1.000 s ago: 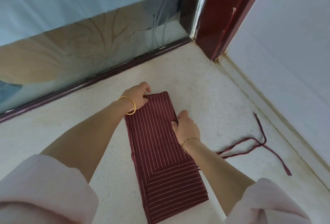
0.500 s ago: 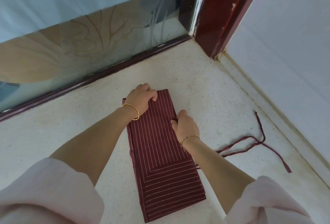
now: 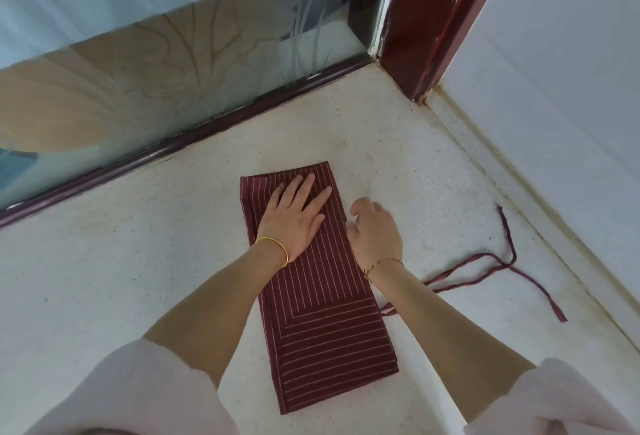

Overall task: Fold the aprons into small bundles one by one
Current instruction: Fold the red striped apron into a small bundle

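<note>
1 pale speckled worktop (image 3: 138,296) fills most of the view. It's bounded at the far side by 1 etched glass panel (image 3: 138,70) in a dark red rail, and on the R by 1 white wall (image 3: 571,88). 1 dark red frame post (image 3: 426,18) stands in the corner btwn them. 1 apron (image 3: 322,330), maroon w/ thin white stripes, lies flat mid-worktop, already folded into a long narrow rectangle w/ layered edges showing along its L side. Its long axis runs from the near edge toward the glass. 2 bare forearms reach in from 2 pale pink sleeves, L (image 3: 121,393) and R (image 3: 554,400). 2 hands: the left hand (image 3: 294,216) lies palm-down on the apron's far end, grip fully spread, fingers straight and slightly fanned, pressing the cloth and holding nothing. The right hand (image 3: 374,233) sits at the apron's R edge, just beside the left hand, w/ fingers curled under. Can't tell if its grip pinches the edge or only rests there. A maroon tie strap (image 3: 485,258) trails from the apron's R side past the R forearm and loops loosely toward the wall. The strands cross, so can't tell if 1 or 2. 2 wrist pieces: 1 gold bangle (image 3: 277,244) on the L, 1 thin chain (image 3: 381,263) on the R.
</note>
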Tool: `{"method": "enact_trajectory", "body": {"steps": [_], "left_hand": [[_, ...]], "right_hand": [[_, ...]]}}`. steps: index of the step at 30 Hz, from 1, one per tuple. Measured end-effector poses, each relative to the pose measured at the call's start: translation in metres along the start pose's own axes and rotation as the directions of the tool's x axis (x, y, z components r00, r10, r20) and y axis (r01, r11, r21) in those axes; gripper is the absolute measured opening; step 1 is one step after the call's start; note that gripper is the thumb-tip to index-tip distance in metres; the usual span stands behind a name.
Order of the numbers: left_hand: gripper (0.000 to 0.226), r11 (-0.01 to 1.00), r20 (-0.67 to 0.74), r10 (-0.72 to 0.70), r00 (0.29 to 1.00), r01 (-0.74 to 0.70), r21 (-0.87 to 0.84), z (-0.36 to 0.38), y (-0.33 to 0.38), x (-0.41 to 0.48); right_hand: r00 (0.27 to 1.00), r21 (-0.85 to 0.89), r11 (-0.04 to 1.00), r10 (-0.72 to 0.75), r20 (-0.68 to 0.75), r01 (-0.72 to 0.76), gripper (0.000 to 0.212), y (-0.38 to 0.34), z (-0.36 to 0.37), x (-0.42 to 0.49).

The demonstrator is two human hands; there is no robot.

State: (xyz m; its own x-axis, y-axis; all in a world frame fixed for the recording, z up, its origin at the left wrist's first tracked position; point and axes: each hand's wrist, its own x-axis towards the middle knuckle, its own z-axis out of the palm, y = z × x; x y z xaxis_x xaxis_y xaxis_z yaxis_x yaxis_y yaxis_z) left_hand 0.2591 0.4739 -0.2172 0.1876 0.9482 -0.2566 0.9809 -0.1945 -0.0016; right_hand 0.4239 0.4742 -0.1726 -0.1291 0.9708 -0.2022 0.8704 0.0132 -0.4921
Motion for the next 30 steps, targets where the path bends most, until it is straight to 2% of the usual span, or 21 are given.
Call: {"method": "enact_trajectory", "body": {"steps": [1, 2, 3, 5, 7, 8, 10, 13, 15, 16, 17, 19, 20, 21, 23, 25, 27, 30], "left_hand": [[0.055, 1.000, 0.009, 0.012, 1.000, -0.012, 0.018, -0.001, 0.000, 0.001], [0.055, 0.999, 0.016, 0.031, 0.999, -0.031, 0.023, -0.002, -0.001, 0.002], [0.054, 0.999, 0.009, 0.047, 0.999, -0.047, 0.006, -0.004, -0.002, 0.002], [0.053, 0.999, -0.078, 0.021, 0.997, -0.024, -0.032, -0.009, 0.001, -0.007], [0.052, 0.996, -0.229, -0.057, 0.972, 0.040, -0.075, -0.006, 0.014, -0.029], [0.051, 0.993, -0.240, -0.090, 0.967, 0.067, -0.101, -0.002, 0.022, -0.043], [0.053, 0.988, -0.171, -0.135, 0.976, 0.118, -0.103, 0.010, 0.026, -0.067], [0.056, 0.941, -0.018, -0.293, 0.956, 0.285, -0.183, 0.020, 0.004, -0.088], [0.058, 0.909, -0.012, -0.359, 0.933, 0.347, -0.229, 0.012, -0.007, -0.091], [0.057, 0.906, -0.067, -0.371, 0.926, 0.345, -0.244, 0.004, -0.006, -0.095], [0.054, 0.914, -0.145, -0.350, 0.925, 0.304, -0.267, -0.004, 0.001, -0.102], [0.040, 0.948, -0.241, -0.138, 0.961, 0.058, -0.313, -0.016, 0.023, -0.119], [0.035, 0.936, -0.196, 0.026, 0.980, -0.093, -0.339, -0.020, 0.037, -0.132], [0.032, 0.913, -0.075, 0.173, 0.982, -0.188, -0.363, -0.023, 0.050, -0.143], [0.040, 0.903, 0.198, 0.324, 0.925, -0.240, -0.355, -0.022, 0.072, -0.157], [0.058, 0.928, 0.306, 0.344, 0.888, -0.270, -0.258, -0.015, 0.083, -0.162], [0.070, 0.944, 0.314, 0.327, 0.891, -0.293, -0.151, -0.008, 0.088, -0.163], [0.073, 0.948, 0.336, 0.318, 0.887, -0.302, -0.101, -0.009, 0.090, -0.160]], "right_hand": [[0.992, 0.019, 0.996, -0.080, -0.099, 0.082, 0.012, 0.002, -0.003, -0.011], [0.977, 0.058, 0.982, -0.171, -0.131, 0.179, 0.014, 0.002, -0.003, -0.022], [0.960, 0.088, 0.959, -0.261, -0.097, 0.270, 0.015, 0.004, -0.002, -0.037], [0.924, 0.066, 0.926, -0.377, 0.072, 0.372, 0.021, 0.010, 0.008, -0.066], [0.910, -0.046, 0.923, -0.367, 0.194, 0.382, 0.035, 0.021, 0.022, -0.083], [0.915, -0.093, 0.926, -0.339, 0.217, 0.365, 0.042, 0.026, 0.027, -0.088], [0.924, -0.122, 0.932, -0.309, 0.224, 0.341, 0.048, 0.028, 0.031, -0.091], [0.916, -0.107, 0.937, -0.293, 0.273, 0.332, 0.051, 0.028, 0.029, -0.093], [0.907, -0.066, 0.945, -0.286, 0.310, 0.321, 0.052, 0.029, 0.024, -0.088], [0.899, -0.026, 0.951, -0.283, 0.335, 0.309, 0.052, 0.030, 0.022, -0.085], [0.888, 0.040, 0.961, -0.267, 0.374, 0.272, 0.051, 0.030, 0.018, -0.083], [0.892, 0.238, 0.967, -0.188, 0.412, 0.093, 0.046, 0.031, 0.007, -0.075], [0.907, 0.319, 0.948, -0.134, 0.399, 0.000, 0.044, 0.032, 0.001, -0.074], [0.928, 0.366, 0.929, -0.085, 0.362, -0.058, 0.042, 0.034, -0.006, -0.073], [0.961, 0.408, 0.911, -0.054, 0.272, -0.064, 0.039, 0.038, -0.015, -0.074], [0.967, 0.377, 0.926, -0.081, 0.241, -0.016, 0.037, 0.041, -0.019, -0.078], [0.956, 0.310, 0.949, -0.135, 0.259, 0.050, 0.038, 0.042, -0.021, -0.079], [0.926, 0.213, 0.965, -0.214, 0.311, 0.151, 0.052, 0.042, -0.022, -0.075]]}}
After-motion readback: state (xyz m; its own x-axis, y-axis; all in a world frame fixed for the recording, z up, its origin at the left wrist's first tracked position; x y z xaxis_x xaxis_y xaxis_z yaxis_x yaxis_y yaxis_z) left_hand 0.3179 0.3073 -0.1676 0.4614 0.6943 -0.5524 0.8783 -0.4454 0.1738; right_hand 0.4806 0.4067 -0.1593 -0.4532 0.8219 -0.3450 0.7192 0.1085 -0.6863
